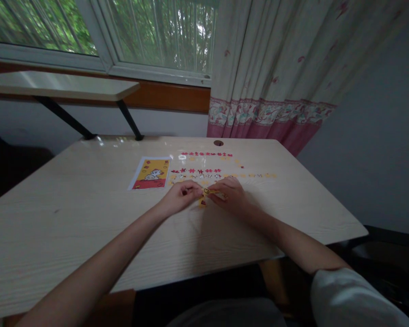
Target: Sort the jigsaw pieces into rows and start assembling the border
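Yellow jigsaw puzzle pieces (207,191) with dark markings are pinched between my two hands, just above the table. My left hand (181,196) grips their left side with thumb and forefinger. From the right, my right hand (232,194) pinches the other side with its fingertips. Directly below hangs or lies a yellow piece with a dark red patch (202,202); I cannot tell whether it is joined to the held ones. Beyond my hands lie rows of loose pieces: red pieces (206,154) at the back, and white and yellow pieces (207,176) nearer.
A printed picture of a white animal (151,173) on yellow and red lies left of the pieces. The pale wooden table (88,218) has a round cable hole (218,143) at its back edge. A raised shelf (61,85) stands at the back left, near a window and curtain (259,68).
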The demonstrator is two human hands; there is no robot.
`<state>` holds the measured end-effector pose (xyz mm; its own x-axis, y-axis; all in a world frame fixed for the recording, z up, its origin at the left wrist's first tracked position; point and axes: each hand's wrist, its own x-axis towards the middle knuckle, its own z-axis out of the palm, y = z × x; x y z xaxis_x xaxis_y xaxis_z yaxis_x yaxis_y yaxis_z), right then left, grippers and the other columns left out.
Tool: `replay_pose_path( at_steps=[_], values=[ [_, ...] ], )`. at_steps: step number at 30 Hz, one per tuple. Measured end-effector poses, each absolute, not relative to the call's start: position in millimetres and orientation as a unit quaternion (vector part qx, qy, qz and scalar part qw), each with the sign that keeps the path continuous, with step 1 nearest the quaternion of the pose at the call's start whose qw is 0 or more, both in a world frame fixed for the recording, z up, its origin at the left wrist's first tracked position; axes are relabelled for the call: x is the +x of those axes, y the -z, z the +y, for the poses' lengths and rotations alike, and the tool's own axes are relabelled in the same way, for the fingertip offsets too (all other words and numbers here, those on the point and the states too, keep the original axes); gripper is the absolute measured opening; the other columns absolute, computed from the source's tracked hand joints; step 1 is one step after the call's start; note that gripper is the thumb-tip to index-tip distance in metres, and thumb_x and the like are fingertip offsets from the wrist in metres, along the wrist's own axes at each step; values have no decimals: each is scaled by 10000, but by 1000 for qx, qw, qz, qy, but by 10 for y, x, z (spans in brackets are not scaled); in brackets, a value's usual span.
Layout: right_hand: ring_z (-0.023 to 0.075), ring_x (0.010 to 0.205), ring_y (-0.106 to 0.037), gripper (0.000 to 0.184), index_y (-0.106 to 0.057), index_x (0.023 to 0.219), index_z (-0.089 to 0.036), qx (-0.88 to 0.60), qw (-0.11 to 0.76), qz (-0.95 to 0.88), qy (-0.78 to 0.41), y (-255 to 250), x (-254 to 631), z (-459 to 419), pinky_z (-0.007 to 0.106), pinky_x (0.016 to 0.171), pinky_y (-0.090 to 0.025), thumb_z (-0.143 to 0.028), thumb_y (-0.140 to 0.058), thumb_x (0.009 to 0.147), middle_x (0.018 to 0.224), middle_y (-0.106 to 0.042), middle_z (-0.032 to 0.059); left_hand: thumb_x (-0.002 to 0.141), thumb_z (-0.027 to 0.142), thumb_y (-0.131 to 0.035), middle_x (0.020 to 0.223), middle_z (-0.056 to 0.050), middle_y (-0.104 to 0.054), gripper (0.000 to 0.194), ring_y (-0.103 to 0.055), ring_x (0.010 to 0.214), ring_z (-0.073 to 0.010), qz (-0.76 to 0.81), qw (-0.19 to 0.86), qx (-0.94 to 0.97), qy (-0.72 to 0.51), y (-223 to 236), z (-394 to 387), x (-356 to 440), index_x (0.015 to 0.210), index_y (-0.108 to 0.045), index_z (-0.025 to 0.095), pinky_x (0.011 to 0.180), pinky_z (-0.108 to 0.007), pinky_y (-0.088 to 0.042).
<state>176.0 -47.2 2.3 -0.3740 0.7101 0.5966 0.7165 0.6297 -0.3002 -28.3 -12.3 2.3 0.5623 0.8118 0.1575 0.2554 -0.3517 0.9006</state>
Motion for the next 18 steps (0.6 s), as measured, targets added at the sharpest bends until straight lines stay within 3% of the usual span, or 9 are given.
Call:
replay_pose_path(
  at_steps=[3,8,18],
  values=[
    [149,793,-561,151,-655,858,-227,-442,339,-830,-31,-36,1772,-539,297,762,-371,-344,-582,799,817,-662,21,830,364,-511,847,-67,-634,262,-554,741,-154,342,376,810,-291,-44,-79,-355,896,-654,153,662,-287,-441],
    [146,848,-561,144,-660,879,-247,-417,230,-873,-107,25,1757,-623,296,812,-371,-334,-622,772,868,-665,7,830,342,-540,901,-61,-590,251,-523,877,-196,315,209,892,-247,-21,-19,-479,1014,-649,212,808,-360,-419],
    [145,854,-566,154,-657,886,-240,-417,210,-875,-126,36,1722,-617,290,808,-374,-348,-606,789,875,-664,9,791,406,-585,957,-77,-535,321,-488,930,-221,298,154,923,-189,13,-65,-454,1034,-643,205,828,-357,-409]
  ],
)
